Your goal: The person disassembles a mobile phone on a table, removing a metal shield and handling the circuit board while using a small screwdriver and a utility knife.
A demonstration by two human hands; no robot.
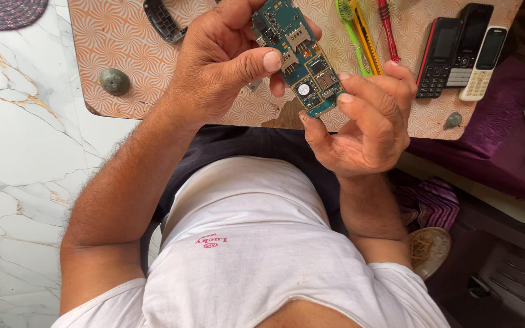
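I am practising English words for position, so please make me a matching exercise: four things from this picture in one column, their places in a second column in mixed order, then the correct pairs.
Things:
1. circuit board
2. three phones
3. grey stone
4. green toothbrush

Places:
A. left side of the patterned board
B. held between left hand and right hand
C. right end of the patterned board
D. beside the yellow tool

Pairs: 1-B, 2-C, 3-A, 4-D

Bare blue-green phone circuit board (300,58), component side up with metal card slots and a round white part, tilted diagonally, held above patterned mat.
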